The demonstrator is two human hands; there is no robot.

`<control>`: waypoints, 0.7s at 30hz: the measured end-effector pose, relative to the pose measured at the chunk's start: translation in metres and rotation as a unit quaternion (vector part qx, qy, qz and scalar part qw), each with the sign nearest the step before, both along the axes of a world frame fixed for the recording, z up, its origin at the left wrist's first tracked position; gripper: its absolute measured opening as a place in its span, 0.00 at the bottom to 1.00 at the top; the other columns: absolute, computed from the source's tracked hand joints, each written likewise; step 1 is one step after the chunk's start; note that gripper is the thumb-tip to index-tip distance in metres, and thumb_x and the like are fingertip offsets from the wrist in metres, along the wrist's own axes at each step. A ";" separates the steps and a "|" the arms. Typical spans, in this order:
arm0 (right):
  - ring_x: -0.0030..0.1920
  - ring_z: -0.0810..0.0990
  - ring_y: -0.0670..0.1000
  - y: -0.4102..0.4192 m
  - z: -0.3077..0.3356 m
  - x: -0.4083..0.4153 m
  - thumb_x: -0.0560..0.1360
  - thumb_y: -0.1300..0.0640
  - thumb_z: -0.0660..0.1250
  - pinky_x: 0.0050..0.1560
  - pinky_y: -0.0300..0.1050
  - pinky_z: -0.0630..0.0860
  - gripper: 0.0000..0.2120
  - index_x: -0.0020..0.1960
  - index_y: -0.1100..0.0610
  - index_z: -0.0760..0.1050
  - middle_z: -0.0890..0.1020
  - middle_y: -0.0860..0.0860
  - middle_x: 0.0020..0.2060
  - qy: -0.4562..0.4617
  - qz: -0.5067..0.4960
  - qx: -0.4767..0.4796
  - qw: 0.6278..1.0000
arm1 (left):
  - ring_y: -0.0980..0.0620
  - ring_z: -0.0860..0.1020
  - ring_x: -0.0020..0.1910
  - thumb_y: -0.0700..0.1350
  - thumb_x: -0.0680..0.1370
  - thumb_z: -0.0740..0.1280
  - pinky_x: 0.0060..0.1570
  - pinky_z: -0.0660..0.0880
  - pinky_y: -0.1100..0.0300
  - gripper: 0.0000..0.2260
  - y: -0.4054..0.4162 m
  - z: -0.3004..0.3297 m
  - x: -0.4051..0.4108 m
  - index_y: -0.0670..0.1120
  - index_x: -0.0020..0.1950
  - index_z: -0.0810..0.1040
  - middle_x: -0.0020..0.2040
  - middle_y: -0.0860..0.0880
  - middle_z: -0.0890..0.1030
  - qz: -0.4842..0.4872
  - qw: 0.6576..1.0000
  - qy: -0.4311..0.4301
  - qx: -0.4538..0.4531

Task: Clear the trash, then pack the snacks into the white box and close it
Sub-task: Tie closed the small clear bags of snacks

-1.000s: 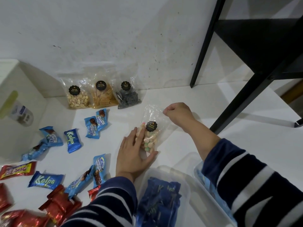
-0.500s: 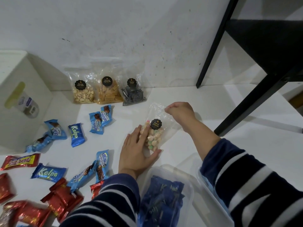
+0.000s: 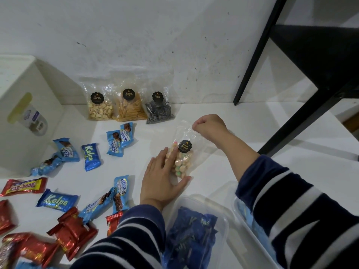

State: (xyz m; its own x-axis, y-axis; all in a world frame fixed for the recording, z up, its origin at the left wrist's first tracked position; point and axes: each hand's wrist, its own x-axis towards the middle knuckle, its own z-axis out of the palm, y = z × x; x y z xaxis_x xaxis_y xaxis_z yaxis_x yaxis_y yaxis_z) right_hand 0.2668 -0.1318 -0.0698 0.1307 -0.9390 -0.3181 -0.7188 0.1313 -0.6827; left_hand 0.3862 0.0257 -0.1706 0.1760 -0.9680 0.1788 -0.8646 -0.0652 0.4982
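On a white floor (image 3: 252,133) against a scuffed white wall (image 3: 136,35), a person in a striped navy sleeve (image 3: 301,210) handles a clear biscuit bag (image 3: 181,162) lying between both hands. The left hand (image 3: 161,181) lies flat along the bag's side, fingers spread, thumb at its lower end; the right hand (image 3: 210,126) is clenched, pinching the bag's top edge. Three more snack bags (image 3: 128,105) lean on the wall; blue and red wrapped snacks (image 3: 91,156) lie scattered left, beside a white bin (image 3: 25,113).
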 end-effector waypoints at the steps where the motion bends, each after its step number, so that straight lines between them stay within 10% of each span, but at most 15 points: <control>1: 0.53 0.80 0.54 -0.001 0.001 0.002 0.71 0.54 0.67 0.59 0.51 0.76 0.02 0.43 0.51 0.78 0.81 0.48 0.47 0.015 0.012 -0.001 1.000 | 0.50 0.61 0.73 0.69 0.70 0.60 0.71 0.61 0.51 0.40 0.000 -0.001 0.000 0.59 0.77 0.49 0.75 0.49 0.62 0.000 1.000 -0.001 0.001; 21: 0.48 0.81 0.55 -0.010 0.004 0.026 0.72 0.56 0.64 0.53 0.50 0.80 0.07 0.42 0.55 0.81 0.83 0.51 0.48 0.071 0.034 -0.038 0.996 | 0.50 0.60 0.73 0.71 0.70 0.58 0.73 0.55 0.54 0.39 -0.001 -0.002 0.002 0.61 0.77 0.47 0.76 0.50 0.60 -0.010 1.000 0.001 0.001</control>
